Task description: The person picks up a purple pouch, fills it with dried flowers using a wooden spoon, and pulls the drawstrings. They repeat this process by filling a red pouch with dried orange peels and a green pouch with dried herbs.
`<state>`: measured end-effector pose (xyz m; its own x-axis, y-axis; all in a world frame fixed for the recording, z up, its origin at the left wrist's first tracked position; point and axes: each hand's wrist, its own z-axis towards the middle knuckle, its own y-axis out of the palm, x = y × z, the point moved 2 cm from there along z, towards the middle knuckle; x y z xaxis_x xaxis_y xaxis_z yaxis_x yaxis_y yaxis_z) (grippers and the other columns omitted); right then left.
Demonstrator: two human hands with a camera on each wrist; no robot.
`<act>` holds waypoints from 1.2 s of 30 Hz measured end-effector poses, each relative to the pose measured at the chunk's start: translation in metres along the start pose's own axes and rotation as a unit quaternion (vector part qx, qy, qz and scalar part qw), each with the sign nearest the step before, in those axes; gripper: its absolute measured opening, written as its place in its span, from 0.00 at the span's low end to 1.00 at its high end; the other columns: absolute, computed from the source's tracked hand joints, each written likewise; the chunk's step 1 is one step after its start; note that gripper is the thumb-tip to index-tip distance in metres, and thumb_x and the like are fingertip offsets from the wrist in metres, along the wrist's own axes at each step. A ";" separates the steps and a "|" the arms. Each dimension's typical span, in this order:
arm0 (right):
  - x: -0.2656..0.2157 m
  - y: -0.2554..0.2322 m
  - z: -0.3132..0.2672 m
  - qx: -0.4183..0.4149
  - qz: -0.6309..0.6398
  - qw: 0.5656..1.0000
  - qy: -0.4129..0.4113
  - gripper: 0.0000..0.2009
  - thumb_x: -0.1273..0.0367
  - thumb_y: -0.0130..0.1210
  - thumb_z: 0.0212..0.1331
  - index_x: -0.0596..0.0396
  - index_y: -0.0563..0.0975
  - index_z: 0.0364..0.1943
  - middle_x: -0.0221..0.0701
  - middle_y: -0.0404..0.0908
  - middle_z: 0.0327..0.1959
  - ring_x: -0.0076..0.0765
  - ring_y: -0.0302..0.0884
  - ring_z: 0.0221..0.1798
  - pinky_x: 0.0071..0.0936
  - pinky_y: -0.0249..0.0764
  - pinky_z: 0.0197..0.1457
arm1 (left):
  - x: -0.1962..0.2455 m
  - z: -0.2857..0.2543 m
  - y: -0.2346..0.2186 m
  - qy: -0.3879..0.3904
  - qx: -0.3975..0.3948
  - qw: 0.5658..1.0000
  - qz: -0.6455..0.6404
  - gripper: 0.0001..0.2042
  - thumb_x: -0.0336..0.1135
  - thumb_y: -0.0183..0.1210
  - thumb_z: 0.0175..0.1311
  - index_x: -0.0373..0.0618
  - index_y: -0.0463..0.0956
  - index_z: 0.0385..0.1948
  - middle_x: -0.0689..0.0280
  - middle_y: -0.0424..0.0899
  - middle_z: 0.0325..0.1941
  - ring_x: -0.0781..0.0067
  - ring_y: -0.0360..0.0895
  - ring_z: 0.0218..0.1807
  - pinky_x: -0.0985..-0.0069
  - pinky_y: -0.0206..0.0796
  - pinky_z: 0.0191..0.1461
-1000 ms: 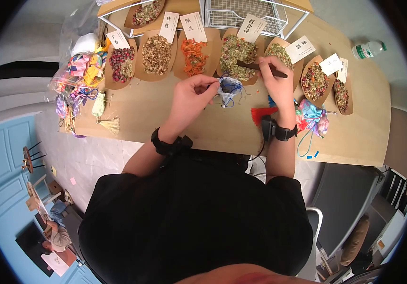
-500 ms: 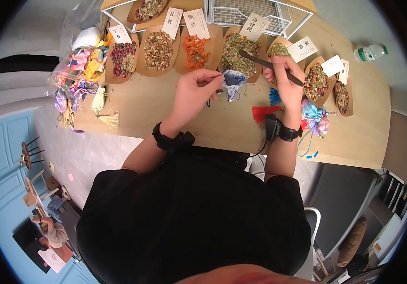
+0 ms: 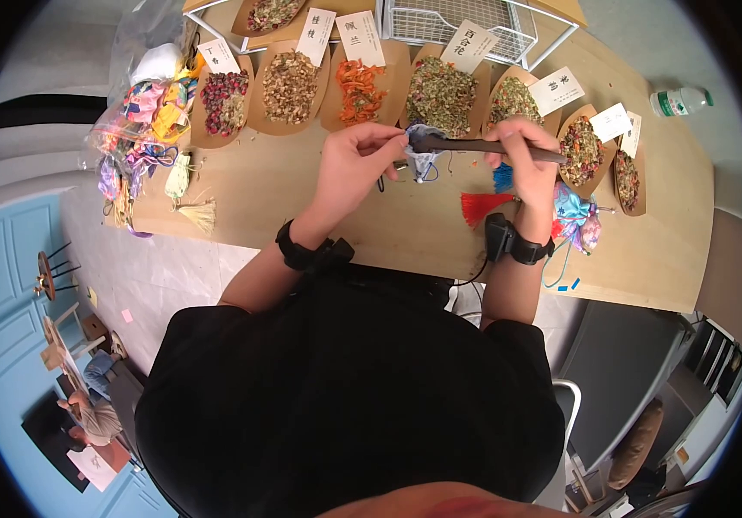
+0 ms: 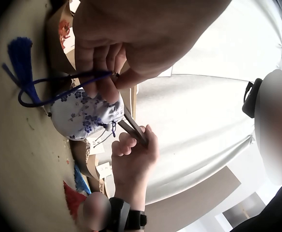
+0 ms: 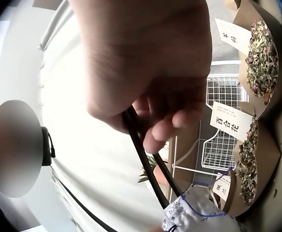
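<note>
A small white drawstring pouch (image 4: 83, 113) with a blue flower pattern stands over the table, its mouth upward. My left hand (image 3: 355, 166) pinches the pouch's rim between thumb and fingers. From the pouch hang a blue cord and a dark blue tassel (image 4: 21, 60), seen in the left wrist view. My right hand (image 3: 526, 160) grips dark tongs (image 3: 479, 147) from the right side. The tips of the tongs are inside the pouch's mouth, hidden by the cloth in both wrist views. Behind the pouch lies a paper tray of dried green herbs (image 3: 442, 95).
More paper trays with dried flowers and herbs, such as the orange petals (image 3: 359, 91), line the back, with name cards. A white wire basket (image 3: 462, 28) stands behind. Colourful pouches (image 3: 159, 108) lie left; a red tassel (image 3: 483, 207), another pouch (image 3: 574, 216) and a bottle (image 3: 682, 102) are right.
The tongs have come away from the green herbs, and their tips have moved down and into the pouch. My left hand stays at the pouch's rim.
</note>
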<state>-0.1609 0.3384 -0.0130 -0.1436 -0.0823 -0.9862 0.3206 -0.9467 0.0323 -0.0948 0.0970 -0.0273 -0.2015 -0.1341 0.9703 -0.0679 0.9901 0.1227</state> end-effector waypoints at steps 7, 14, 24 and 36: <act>0.006 0.006 0.013 0.139 -0.103 0.984 -0.040 0.06 0.72 0.57 0.65 0.63 0.81 0.36 0.30 0.81 0.26 0.20 0.74 0.26 0.19 0.70 0.30 | -0.001 -0.005 -0.004 -0.002 -0.002 1.000 0.006 0.09 0.30 0.63 0.65 0.34 0.82 0.41 0.65 0.86 0.30 0.84 0.77 0.24 0.86 0.66 0.27; 0.000 0.035 0.021 0.011 -0.332 0.935 -0.125 0.07 0.68 0.62 0.60 0.57 0.83 0.36 0.37 0.80 0.29 0.41 0.76 0.28 0.28 0.72 0.33 | 0.000 -0.009 -0.004 -0.008 -0.011 1.000 0.019 0.09 0.30 0.63 0.65 0.35 0.82 0.41 0.66 0.86 0.30 0.84 0.77 0.24 0.86 0.66 0.28; 0.015 -0.003 0.018 0.261 -0.179 0.947 0.053 0.14 0.63 0.58 0.66 0.63 0.83 0.33 0.22 0.75 0.17 0.13 0.67 0.22 0.18 0.63 0.25 | 0.002 -0.012 -0.005 -0.015 -0.004 0.999 0.032 0.09 0.30 0.63 0.65 0.35 0.82 0.41 0.66 0.85 0.31 0.84 0.77 0.25 0.86 0.66 0.28; 0.012 0.015 0.017 0.089 -0.288 0.953 -0.035 0.07 0.68 0.59 0.63 0.58 0.82 0.35 0.37 0.78 0.20 0.31 0.73 0.20 0.28 0.67 0.26 | 0.005 -0.012 -0.003 0.004 0.003 1.000 0.009 0.09 0.28 0.62 0.65 0.33 0.81 0.42 0.66 0.85 0.32 0.83 0.78 0.26 0.85 0.68 0.30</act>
<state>-0.1740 0.3181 -0.0213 -0.3116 0.4523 -0.8357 0.0074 -0.8783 -0.4781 -0.0835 0.0940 -0.0200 -0.1955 -0.1150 0.9739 -0.0691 0.9923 0.1033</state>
